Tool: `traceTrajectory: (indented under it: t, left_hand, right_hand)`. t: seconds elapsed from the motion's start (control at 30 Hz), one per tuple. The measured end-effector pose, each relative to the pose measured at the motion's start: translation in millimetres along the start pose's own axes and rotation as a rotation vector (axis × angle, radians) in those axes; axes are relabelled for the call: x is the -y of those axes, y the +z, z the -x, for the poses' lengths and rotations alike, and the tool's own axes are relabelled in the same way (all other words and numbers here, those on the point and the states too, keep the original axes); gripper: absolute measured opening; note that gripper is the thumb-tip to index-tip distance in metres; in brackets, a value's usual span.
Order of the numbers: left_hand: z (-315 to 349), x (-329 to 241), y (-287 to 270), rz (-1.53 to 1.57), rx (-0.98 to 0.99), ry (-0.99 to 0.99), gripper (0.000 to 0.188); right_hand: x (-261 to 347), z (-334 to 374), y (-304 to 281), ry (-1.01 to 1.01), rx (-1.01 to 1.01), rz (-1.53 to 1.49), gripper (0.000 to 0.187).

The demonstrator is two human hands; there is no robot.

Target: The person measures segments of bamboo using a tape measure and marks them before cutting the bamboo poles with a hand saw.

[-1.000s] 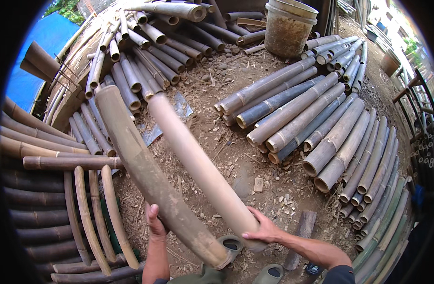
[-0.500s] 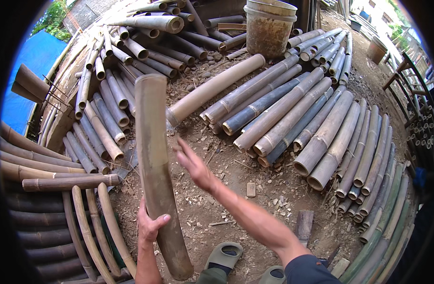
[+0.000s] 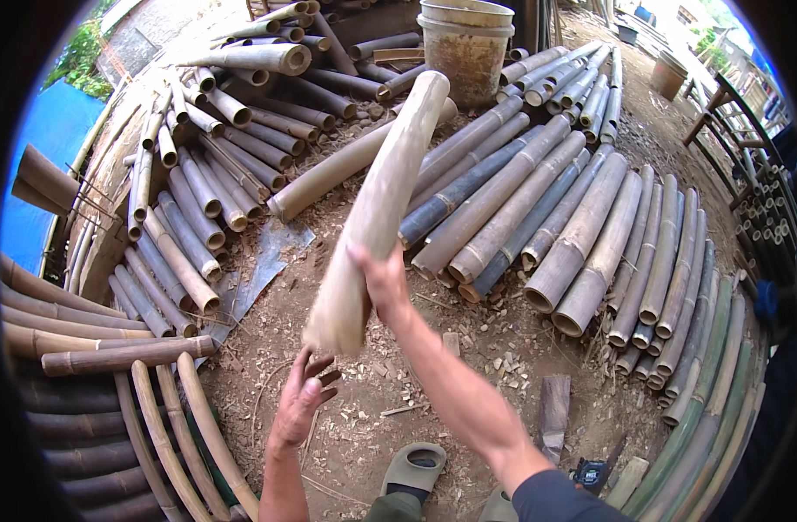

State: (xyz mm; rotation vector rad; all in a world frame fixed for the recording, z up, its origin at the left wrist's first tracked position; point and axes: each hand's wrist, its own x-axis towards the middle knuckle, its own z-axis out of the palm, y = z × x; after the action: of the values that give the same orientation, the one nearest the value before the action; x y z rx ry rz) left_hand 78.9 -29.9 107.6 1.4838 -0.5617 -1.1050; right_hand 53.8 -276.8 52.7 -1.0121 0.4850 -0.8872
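A thick, pale brown bamboo length (image 3: 388,178) stands tilted in the air in front of me, its top leaning right and away. My right hand (image 3: 384,283) is closed round its lower half from the right side. Just below its bottom end is my left hand (image 3: 301,400), fingers spread and holding nothing; whether a fingertip touches the bamboo I cannot tell. Behind the raised piece, another thick bamboo length (image 3: 324,180) lies slanted on the ground, partly covered by it. The held piece is slightly smeared by motion.
Rows of cut bamboo (image 3: 581,235) lie to the right, and a bamboo pile (image 3: 216,148) fills the far left. Curved bamboo (image 3: 203,418) lies near left. A dirty bucket (image 3: 468,52) stands at the back. Wood chips litter the ground near a wood block (image 3: 552,413) and sandals (image 3: 413,467).
The bamboo has swung from upright on the left to a rightward tilt nearer the middle. My right hand has taken hold of it; my left hand has let go and sits below its end.
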Motion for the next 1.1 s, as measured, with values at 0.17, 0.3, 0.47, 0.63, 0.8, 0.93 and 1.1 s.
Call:
traceTrajectory:
  t: [0.17, 0.3, 0.47, 0.63, 0.8, 0.93, 1.1]
  left_hand:
    - [-47.6, -6.2, 26.8, 0.227, -0.166, 0.059, 0.093]
    - [-104.8, -1.7, 34.5, 0.552, -0.062, -0.043, 0.080]
    - [-102.9, 10.9, 49.1, 0.342, -0.134, -0.010, 0.065]
    - [-99.4, 7.8, 61.0, 0.309, -0.129, 0.017, 0.064]
    - [-95.0, 15.3, 60.9, 0.207, -0.102, -0.052, 0.066]
    - [-96.5, 25.9, 50.1, 0.311, 0.106, -0.351, 0.079]
    - [-86.0, 47.6, 48.8, 0.795, 0.316, -0.323, 0.082]
  right_hand:
    - [23.6, -46.5, -12.1, 0.085, -0.122, -0.007, 0.116]
    - [-9.4, -10.6, -25.7, 0.043, -0.276, 0.113, 0.107]
    - [-15.7, 22.7, -29.0, 0.146, -0.216, -0.128, 0.081]
    - [-7.7, 31.8, -41.7, 0.362, -0.044, -0.601, 0.060]
    - [-10.4, 37.4, -57.0, 0.406, -0.001, -0.525, 0.061]
    - [-1.8, 53.5, -59.5, 0.249, -0.110, 0.053, 0.071]
    - [5.0, 85.9, -51.3, 0.242, -0.199, -0.117, 0.087]
